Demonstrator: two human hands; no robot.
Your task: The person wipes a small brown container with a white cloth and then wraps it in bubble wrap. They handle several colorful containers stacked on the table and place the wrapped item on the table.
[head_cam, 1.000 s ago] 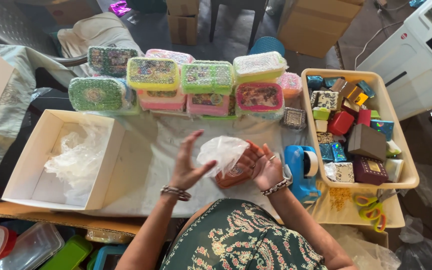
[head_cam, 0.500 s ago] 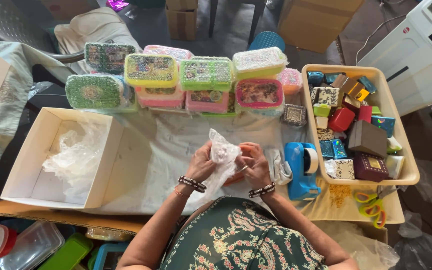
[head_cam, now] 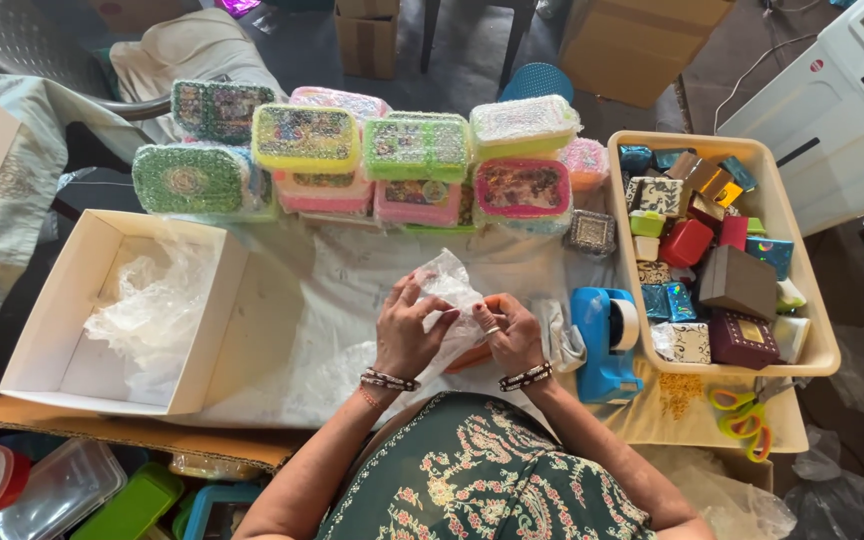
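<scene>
On the far left a white cardboard box (head_cam: 207,330) sits open with crumpled clear plastic (head_cam: 147,305) lying in it. Beyond it, along the far edge of the table, stands a row of bubble-wrapped lunch boxes (head_cam: 367,165) in green, yellow and pink.

My left hand (head_cam: 407,330) is raised in front of me, wrist bent, fingers curled and pinching the near left side of a clear plastic bag (head_cam: 449,285). The bag stands up between my two hands, its top corner pointing away from me. My right hand (head_cam: 512,332) faces the left one, fingers closed on the bag's right side; something orange shows just under it, mostly hidden. Both forearms angle inward from my lap, bangles at each wrist.

Just right of my right hand is a blue tape dispenser (head_cam: 604,345), then a cream tray (head_cam: 820,355) full of small gift boxes. Scissors (head_cam: 745,420) with yellow and green handles lie near the tray's near corner.
</scene>
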